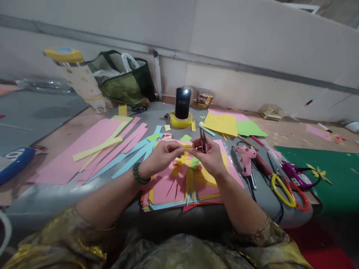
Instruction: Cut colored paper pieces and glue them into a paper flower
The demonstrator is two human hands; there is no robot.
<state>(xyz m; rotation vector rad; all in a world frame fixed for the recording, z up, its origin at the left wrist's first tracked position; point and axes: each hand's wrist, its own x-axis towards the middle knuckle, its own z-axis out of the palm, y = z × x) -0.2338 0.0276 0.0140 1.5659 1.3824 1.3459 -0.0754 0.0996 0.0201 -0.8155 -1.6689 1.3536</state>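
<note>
My left hand, with a green bead bracelet on the wrist, pinches one end of a small yellow paper piece. Opposite it, the fingertips of my right hand close on the same piece. A dark metal tool with two narrow pointed arms is also tucked in my right hand, points up; I cannot tell whether it is scissors or tweezers. Just below my fingers lies a paper bow-like decoration with yellow, green and pink parts. It rests on a stack of coloured paper sheets.
Paper strips in pink, yellow and blue lie left. At right are a pink glue gun, scissors and a purple device. A phone stands in a yellow tape roll. Behind are a tumbler and bag.
</note>
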